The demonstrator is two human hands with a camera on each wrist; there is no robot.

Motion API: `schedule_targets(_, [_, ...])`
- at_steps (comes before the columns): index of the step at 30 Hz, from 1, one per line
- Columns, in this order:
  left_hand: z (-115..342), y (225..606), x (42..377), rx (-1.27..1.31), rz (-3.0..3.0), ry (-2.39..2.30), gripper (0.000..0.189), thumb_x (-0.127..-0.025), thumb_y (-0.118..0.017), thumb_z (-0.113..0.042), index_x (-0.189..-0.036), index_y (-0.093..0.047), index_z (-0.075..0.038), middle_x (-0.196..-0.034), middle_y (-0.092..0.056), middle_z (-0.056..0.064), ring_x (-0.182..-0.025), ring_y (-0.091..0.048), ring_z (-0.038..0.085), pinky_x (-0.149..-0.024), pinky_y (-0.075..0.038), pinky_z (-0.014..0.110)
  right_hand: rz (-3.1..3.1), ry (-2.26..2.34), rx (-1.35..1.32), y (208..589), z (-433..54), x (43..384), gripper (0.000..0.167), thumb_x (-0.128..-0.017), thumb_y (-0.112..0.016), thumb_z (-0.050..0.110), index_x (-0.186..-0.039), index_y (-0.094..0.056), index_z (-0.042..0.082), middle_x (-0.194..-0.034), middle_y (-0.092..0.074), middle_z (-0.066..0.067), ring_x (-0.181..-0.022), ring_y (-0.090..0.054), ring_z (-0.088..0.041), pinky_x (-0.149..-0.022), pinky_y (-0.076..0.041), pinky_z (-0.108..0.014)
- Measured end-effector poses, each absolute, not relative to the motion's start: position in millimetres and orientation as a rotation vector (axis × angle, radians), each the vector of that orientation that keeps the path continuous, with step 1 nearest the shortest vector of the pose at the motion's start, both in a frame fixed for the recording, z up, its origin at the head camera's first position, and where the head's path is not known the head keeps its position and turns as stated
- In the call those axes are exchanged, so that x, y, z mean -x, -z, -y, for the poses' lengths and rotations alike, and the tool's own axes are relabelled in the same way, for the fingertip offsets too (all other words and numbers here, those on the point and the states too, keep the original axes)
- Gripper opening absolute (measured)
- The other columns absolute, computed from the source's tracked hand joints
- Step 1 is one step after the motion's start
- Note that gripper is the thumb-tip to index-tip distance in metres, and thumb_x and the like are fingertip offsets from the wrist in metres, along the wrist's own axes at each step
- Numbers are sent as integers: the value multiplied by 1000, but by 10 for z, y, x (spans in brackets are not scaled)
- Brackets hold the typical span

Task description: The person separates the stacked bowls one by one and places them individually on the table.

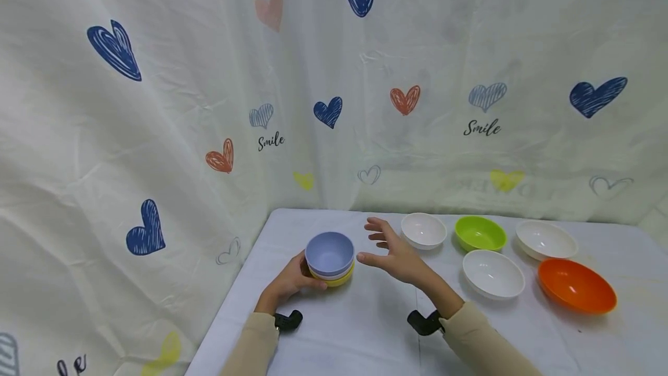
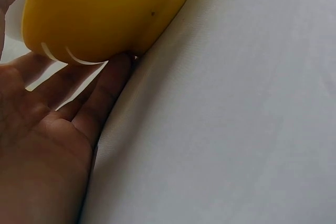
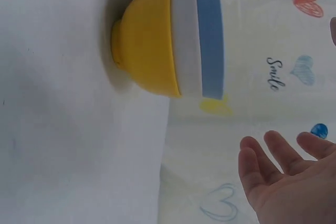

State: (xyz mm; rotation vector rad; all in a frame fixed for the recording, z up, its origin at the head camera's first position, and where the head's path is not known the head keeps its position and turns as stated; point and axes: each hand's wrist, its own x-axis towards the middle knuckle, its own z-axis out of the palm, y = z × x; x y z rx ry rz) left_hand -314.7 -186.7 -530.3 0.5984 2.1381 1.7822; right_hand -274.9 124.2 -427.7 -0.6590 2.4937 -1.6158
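Three nested bowls stand upright on the table near its left side: a blue bowl on top, a white bowl in the middle and a yellow bowl at the bottom. My left hand grips the stack from its left, thumb at the near side and fingers curled round the far side. In the left wrist view those fingers touch the yellow bowl low down by the cloth. To the right of the stack, apart from it, my right hand hovers with spread fingers and holds nothing.
Farther right are a small white bowl, a green bowl, a white bowl, another white bowl and an orange bowl. A heart-printed curtain hangs behind the white-covered table.
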Motion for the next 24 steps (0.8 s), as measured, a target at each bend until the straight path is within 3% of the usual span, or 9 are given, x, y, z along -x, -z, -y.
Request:
schedule_targets(13, [1879, 5314, 3148, -601, -2169, -1769, 99, -74, -92, -13, -156, -36, -19, -152, -49, 8, -134, -52, 23, -107, -45, 25, -2464, 1559, 571, 4550, -718, 2966, 105, -80, -87, 37, -159, -24, 10, -163, -35, -14, -146, -38, -40, -112, -42, -62])
schedule_targets(24, [1890, 5317, 3148, -613, -2138, -1775, 98, -75, -92, -14, -156, -37, -22, -153, -48, 7, -133, -52, 22, -105, -48, 28, -2507, 1544, 591, 4748, -530, 3041, 122, -69, -95, 37, -159, -22, 0, -156, -38, -22, -135, -48, -37, -108, -47, -55])
